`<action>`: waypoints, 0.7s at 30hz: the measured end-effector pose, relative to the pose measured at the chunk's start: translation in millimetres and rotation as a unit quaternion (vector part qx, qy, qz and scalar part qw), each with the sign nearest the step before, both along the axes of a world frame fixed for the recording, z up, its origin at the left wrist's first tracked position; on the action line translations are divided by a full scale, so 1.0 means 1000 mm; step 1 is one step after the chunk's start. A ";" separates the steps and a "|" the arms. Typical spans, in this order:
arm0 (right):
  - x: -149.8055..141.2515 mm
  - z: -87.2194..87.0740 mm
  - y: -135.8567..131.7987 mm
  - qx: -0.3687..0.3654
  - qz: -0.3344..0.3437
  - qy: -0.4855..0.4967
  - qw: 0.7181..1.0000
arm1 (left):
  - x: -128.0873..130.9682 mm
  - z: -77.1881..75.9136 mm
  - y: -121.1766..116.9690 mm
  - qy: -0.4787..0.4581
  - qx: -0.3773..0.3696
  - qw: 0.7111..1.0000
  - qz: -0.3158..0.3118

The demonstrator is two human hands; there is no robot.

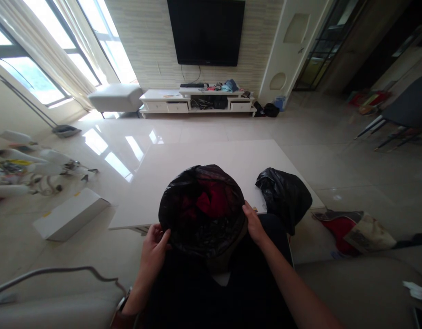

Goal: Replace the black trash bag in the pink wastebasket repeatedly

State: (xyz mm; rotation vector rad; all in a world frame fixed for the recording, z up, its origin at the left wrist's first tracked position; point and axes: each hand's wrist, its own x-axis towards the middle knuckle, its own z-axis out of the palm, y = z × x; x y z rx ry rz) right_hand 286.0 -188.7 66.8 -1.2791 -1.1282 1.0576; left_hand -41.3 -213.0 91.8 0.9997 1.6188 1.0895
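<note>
A round trash can (219,264) stands between my legs, lined with a black plastic bag (173,192) folded over its rim. Something red (214,198) shows inside, too dark to make out. My left hand (155,249) grips the bagged rim at the near left, thumb against the plastic and fingers curled. On the right side, my right hand (255,224) clasps the rim, its thumb on top and the other fingers mostly hidden. A second black plastic bag (282,194) lies crumpled over the right near edge of the white table.
The white table (245,153) stretches out ahead. A white box (72,214) sits on the floor to the left, near a cluttered pile of white items (43,169). To the right are a red and beige bag (358,230) and a sofa (361,278).
</note>
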 end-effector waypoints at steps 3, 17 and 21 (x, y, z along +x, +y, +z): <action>-0.002 0.014 0.008 0.021 -0.058 -0.065 0.996 | 0.001 0.002 0.001 -0.006 0.002 1.000 -0.002; 0.018 0.067 0.047 0.072 -0.029 -0.144 0.987 | 0.005 0.017 -0.005 0.027 0.047 0.993 -0.101; 0.023 0.066 0.056 0.047 -0.031 -0.083 0.995 | 0.006 0.013 -0.003 0.029 0.047 0.994 -0.090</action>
